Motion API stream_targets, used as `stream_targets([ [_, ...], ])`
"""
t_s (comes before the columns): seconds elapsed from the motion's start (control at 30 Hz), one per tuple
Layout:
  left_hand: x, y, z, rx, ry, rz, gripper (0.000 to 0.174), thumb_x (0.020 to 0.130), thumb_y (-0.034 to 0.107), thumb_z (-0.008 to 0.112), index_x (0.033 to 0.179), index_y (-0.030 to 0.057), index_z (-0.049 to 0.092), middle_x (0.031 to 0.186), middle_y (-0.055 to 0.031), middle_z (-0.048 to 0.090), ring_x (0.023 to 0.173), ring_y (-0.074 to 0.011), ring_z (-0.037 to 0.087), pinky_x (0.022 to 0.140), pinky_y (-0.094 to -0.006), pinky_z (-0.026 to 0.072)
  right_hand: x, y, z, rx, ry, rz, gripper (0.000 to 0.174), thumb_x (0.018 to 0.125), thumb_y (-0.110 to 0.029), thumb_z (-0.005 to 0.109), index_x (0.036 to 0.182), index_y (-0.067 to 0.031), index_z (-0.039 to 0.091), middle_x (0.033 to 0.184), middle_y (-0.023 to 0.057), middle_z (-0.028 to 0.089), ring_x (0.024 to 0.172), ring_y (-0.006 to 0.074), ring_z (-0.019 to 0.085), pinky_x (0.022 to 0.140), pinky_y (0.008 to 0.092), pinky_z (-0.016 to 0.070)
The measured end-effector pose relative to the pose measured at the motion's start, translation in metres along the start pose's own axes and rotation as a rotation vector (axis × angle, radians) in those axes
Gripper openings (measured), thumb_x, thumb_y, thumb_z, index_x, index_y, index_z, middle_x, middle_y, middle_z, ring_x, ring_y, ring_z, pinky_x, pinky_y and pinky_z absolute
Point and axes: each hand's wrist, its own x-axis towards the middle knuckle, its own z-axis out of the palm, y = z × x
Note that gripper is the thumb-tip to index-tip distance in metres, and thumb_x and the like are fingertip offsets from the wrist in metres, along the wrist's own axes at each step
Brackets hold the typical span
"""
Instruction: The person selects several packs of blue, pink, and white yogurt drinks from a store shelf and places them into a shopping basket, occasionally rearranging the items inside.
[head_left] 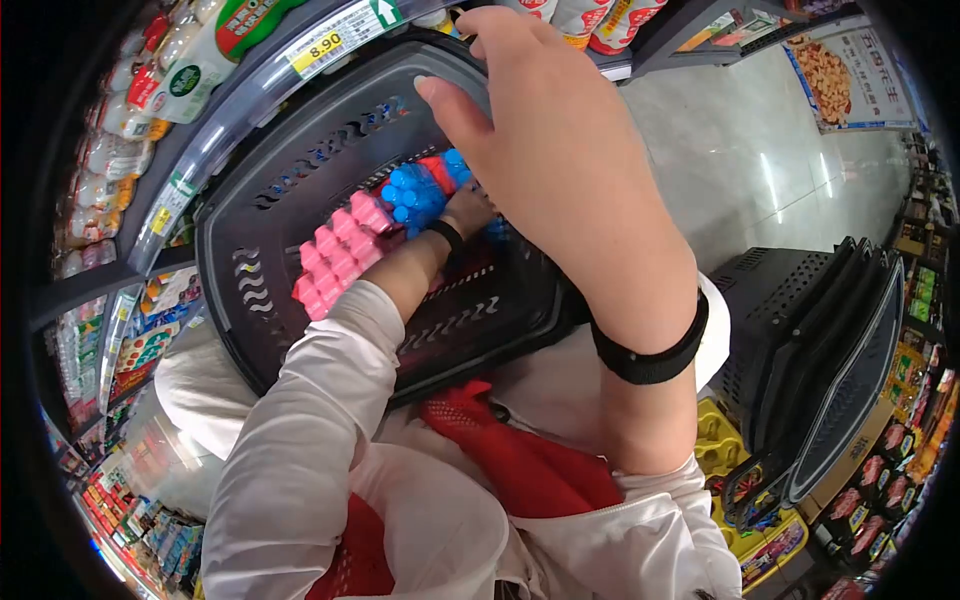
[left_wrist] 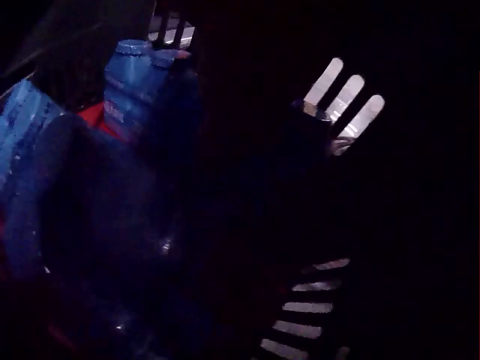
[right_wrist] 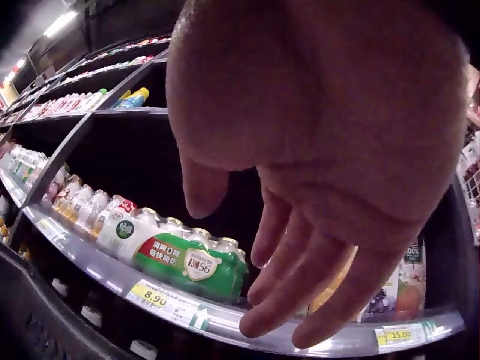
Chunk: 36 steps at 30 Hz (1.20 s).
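Note:
My left hand (head_left: 468, 212) reaches down into a black shopping basket (head_left: 225, 290), right beside a pack of blue bottles (head_left: 412, 197). Its fingers are mostly hidden, and I cannot tell if they hold a bottle. The left wrist view is very dark, with blue bottles (left_wrist: 133, 86) at its upper left. Pink bottles (head_left: 340, 250) in a block lie in the basket next to the blue ones. My right hand (right_wrist: 315, 150) hangs empty before the shelf, fingers extended and apart. In the head view that right hand (head_left: 550, 140) is raised over the basket's far right side.
A green-and-white pack of small bottles (right_wrist: 191, 259) stands on the shelf behind a price strip (right_wrist: 169, 304). Stacked black baskets (head_left: 790, 340) stand at the right, by a yellow holder (head_left: 775, 550). A poster (head_left: 850, 80) lies beyond the grey floor (head_left: 730, 150).

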Motion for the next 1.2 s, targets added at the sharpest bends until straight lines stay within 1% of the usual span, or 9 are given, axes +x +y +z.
stream_targets([
  [0.3,-0.006,-0.056,-0.007,-0.181,-0.048,0.115,0.037,0.08,0.01,0.054,0.116,0.0129,0.059,0.116,-0.0048,0.057,0.115,-0.0242,0.051,0.094,-0.0356,0.0449,0.002,0.004,-0.014,0.062,0.077,-0.032,0.032,0.083,-0.021,0.066,0.099,0.0035,0.054,0.088,0.0204,0.06,0.08,0.0356,0.063,0.069,0.0417,0.0522],
  [0.4,-0.034,-0.077,-0.036,-0.321,0.158,0.128,0.038,0.077,0.008,0.055,0.115,0.011,0.059,0.114,-0.0062,0.058,0.113,-0.025,0.052,0.091,-0.0347,0.0478,0.007,0.003,-0.017,0.082,0.088,-0.055,0.032,0.084,-0.02,0.065,0.102,0.0044,0.053,0.088,0.0221,0.06,0.08,0.0378,0.062,0.072,0.0429,0.0514],
  [0.47,-0.069,-0.075,-0.119,-0.508,0.397,0.02,0.036,0.075,0.007,0.056,0.111,0.0098,0.059,0.111,-0.0038,0.058,0.11,-0.0228,0.053,0.092,-0.0365,0.0476,0.011,0.002,-0.016,0.097,0.101,-0.078,0.032,0.085,-0.019,0.064,0.104,0.005,0.053,0.088,0.0232,0.06,0.081,0.0393,0.061,0.073,0.0438,0.0509],
  [0.57,-0.112,-0.088,-0.189,-0.303,0.486,0.04,0.029,0.076,0.01,0.057,0.104,0.0105,0.061,0.108,-0.0027,0.059,0.108,-0.0219,0.055,0.098,-0.0381,0.0462,0.022,0.008,0.0,0.109,0.147,-0.148,0.033,0.08,-0.024,0.069,0.09,0.0041,0.055,0.083,0.0204,0.062,0.075,0.0361,0.064,0.065,0.0421,0.0536],
  [0.77,-0.196,-0.087,-0.324,-0.08,0.687,0.048,0.026,0.076,0.012,0.062,0.101,0.0111,0.066,0.107,-0.0039,0.064,0.108,-0.0237,0.061,0.1,-0.0463,0.0464,0.017,-0.005,0.032,0.099,0.138,-0.258,0.034,0.084,-0.027,0.066,0.091,0.0043,0.057,0.083,0.0218,0.062,0.077,0.0391,0.063,0.065,0.0444,0.053],
  [0.9,-0.233,-0.073,-0.375,-0.267,0.809,0.011,0.028,0.076,0.009,0.065,0.104,0.0085,0.066,0.108,-0.0076,0.065,0.109,-0.029,0.061,0.101,-0.0521,0.0426,0.018,-0.031,0.048,0.638,-0.12,-0.03,0.046,0.094,-0.037,0.053,0.107,0.0069,0.057,0.093,0.0285,0.063,0.092,0.0445,0.06,0.08,0.0433,0.0482],
  [1.0,-0.258,-0.071,-0.389,-0.604,0.885,0.018,0.025,0.081,0.011,0.067,0.106,0.0047,0.065,0.11,-0.0118,0.065,0.108,-0.0291,0.062,0.101,-0.0518,0.0424,0.015,-0.051,0.039,0.931,-0.323,-0.141,0.04,0.101,-0.032,0.044,0.113,0.0038,0.058,0.097,0.0124,0.065,0.092,0.0178,0.06,0.084,0.0316,0.0466],
  [1.07,-0.27,-0.063,-0.41,-0.768,0.99,-0.042,0.027,0.082,0.013,0.069,0.107,0.0039,0.065,0.11,-0.014,0.065,0.106,-0.0291,0.062,0.102,-0.0518,0.0415,0.01,-0.061,0.03,0.953,-0.495,-0.112,0.038,0.101,-0.03,0.044,0.116,0.0017,0.058,0.099,0.0104,0.066,0.094,0.017,0.06,0.085,0.0307,0.0467],
  [1.2,-0.318,-0.079,-0.489,-0.388,0.987,-0.071,0.043,0.073,0.024,0.078,0.108,0.002,0.065,0.106,-0.0127,0.065,0.097,-0.0281,0.062,0.088,-0.0413,0.0474,0.01,-0.054,0.043,0.697,-0.305,-0.192,0.031,0.095,-0.026,0.053,0.111,0.0005,0.059,0.087,0.017,0.068,0.082,0.0303,0.066,0.074,0.0369,0.0509],
])
